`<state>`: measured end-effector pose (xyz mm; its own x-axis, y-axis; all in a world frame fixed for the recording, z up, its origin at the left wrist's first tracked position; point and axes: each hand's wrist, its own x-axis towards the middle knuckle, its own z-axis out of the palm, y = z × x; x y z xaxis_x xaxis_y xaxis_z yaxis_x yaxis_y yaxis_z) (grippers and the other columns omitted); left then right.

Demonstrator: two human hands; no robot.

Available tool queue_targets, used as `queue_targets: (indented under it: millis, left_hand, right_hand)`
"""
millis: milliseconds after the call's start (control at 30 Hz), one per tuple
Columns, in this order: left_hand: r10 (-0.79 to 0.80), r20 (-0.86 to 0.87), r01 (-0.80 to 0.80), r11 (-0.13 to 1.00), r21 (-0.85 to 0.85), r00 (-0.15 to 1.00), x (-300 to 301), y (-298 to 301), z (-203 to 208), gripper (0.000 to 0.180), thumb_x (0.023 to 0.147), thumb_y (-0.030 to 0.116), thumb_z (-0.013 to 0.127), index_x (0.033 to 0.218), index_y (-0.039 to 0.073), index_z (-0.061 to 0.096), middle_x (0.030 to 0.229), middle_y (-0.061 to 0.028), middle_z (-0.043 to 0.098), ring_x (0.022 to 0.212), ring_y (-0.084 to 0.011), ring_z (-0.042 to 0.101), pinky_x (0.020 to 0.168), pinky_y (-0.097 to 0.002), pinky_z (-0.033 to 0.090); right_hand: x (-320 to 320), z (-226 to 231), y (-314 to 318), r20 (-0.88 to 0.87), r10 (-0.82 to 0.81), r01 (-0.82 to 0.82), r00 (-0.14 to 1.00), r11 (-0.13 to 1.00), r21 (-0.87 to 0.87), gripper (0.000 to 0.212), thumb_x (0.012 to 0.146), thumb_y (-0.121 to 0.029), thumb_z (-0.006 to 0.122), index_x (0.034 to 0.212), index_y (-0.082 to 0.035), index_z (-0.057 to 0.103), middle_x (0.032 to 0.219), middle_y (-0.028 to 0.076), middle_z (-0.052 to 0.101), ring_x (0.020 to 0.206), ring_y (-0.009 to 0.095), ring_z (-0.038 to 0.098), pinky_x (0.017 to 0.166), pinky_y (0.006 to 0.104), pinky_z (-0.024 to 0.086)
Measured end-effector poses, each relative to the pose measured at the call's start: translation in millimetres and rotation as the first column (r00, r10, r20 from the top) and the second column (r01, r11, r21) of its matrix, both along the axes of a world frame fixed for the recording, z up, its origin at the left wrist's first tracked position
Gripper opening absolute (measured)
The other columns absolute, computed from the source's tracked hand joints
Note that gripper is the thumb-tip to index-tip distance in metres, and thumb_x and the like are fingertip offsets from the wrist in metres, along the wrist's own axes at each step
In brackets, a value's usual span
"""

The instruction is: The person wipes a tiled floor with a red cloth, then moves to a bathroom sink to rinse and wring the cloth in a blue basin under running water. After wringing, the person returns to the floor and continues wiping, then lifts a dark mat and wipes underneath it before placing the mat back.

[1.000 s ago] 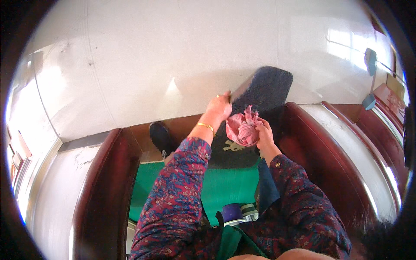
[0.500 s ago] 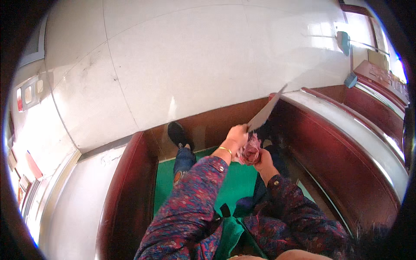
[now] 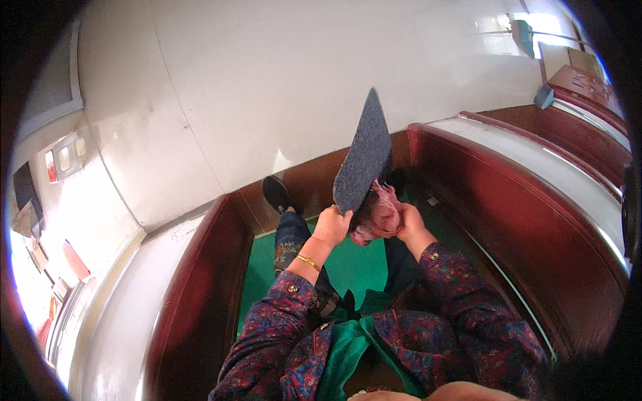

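My left hand (image 3: 332,226) is closed on the lower corner of a flat, dark grey sheet (image 3: 366,150) that looks like a thin felt mat. The sheet stands on edge, its pointed end up in front of the wall. In my right hand (image 3: 413,226) is a crumpled pink cloth (image 3: 381,207), bunched just right of the sheet's lower part. Some of the cloth lies behind the sheet, and whether the two touch I cannot tell. My right fingers are partly hidden by the cloth. Both hands are above the green floor, between my legs.
Dark red benches stand on my left (image 3: 194,287) and right (image 3: 508,220), with a green floor covering (image 3: 354,267) between them. A pale wall (image 3: 267,87) with a brown lower band is ahead. At the far right are a blue-grey brush head (image 3: 543,97) and a green dustpan-like thing (image 3: 523,38).
The grey sheet has turned from nearly edge-on, leaning right, to more upright with its broad face showing. My left hand has moved left, and the hands are farther apart.
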<state>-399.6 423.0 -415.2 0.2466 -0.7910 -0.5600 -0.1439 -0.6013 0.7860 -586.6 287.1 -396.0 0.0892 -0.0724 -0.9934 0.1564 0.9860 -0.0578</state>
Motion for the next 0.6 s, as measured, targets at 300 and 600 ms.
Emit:
queue_targets:
  millis: [300,600]
  left_hand:
    - [-0.082,-0.067,0.082,0.997,-0.009,0.994,53,-32,84,0.032,0.084,0.023,0.059,0.106,0.001,0.062,0.098,-0.0235,0.065,0.098,-0.0410,0.059,0.085,-0.0426,0.048]
    - [0.407,-0.368,-0.521,0.800,-0.298,0.836,285,-77,304,0.036,0.083,0.004,0.063,0.118,-0.002,0.056,0.113,-0.0081,0.061,0.100,-0.0175,0.056,0.088,-0.0335,0.046]
  right_hand:
    - [10,100,-26,-0.027,-0.200,0.188,0.979,0.952,-0.240,0.029,0.091,-0.010,0.039,0.111,0.003,0.056,0.113,0.015,0.060,0.106,0.031,0.057,0.098,0.0455,0.044]
    - [83,185,-37,0.196,-0.273,0.322,0.942,0.901,-0.292,0.038,0.086,-0.009,0.037,0.117,0.006,0.051,0.115,0.018,0.058,0.108,0.033,0.057,0.097,0.0474,0.046]
